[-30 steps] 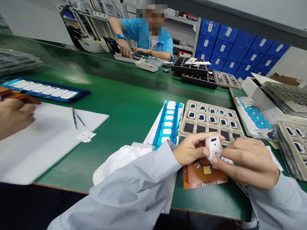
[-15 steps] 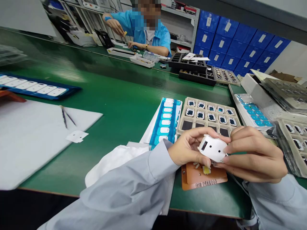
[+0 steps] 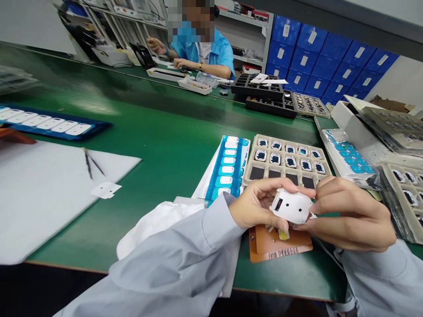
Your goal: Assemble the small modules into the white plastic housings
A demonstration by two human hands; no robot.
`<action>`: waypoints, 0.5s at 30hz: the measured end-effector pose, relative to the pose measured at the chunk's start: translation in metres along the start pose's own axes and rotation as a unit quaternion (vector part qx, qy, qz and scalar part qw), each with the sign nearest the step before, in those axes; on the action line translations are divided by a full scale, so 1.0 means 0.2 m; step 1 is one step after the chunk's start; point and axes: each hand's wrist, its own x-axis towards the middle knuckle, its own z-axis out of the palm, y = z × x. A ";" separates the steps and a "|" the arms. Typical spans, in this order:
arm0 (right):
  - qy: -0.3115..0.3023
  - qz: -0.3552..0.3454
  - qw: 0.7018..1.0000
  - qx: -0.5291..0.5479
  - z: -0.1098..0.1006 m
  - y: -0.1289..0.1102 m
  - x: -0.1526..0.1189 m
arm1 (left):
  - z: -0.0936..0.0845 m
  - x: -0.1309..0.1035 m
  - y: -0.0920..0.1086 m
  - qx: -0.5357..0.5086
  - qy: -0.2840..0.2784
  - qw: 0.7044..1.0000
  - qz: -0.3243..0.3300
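Note:
A small white device part [image 3: 292,208] with two black dots and a dark slot is held above an orange fixture plate [image 3: 280,251]. My left hand [image 3: 257,204] grips its left side between thumb and fingers. At its right edge, my right hand [image 3: 353,213] pinches with thumb and fingertips, which partly hide that edge. A yellow piece [image 3: 283,235] shows just under the part. Behind my hands lies a beige tray [image 3: 248,174] with rows of similar parts. Left of the tray is a blue sheet [image 3: 216,176] bearing white adhesive pieces.
A white board [image 3: 59,193] with tweezers [image 3: 88,165] and a loose white piece [image 3: 105,189] lies left. A white cloth [image 3: 155,224] is beside my left sleeve. Black trays [image 3: 271,108] stand behind, more trays [image 3: 405,189] at right. Across the table sits a person in blue [image 3: 220,48].
The white part has tilted slightly and shifted a little left, and a small pointed bit now shows at its right edge by my right fingertips. The person opposite has drawn a raised hand back.

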 end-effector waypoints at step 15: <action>-0.001 0.006 1.000 -0.018 -0.01 -0.01 -0.04 | 0.01 0.01 0.02 -0.024 -0.035 0.999 -0.016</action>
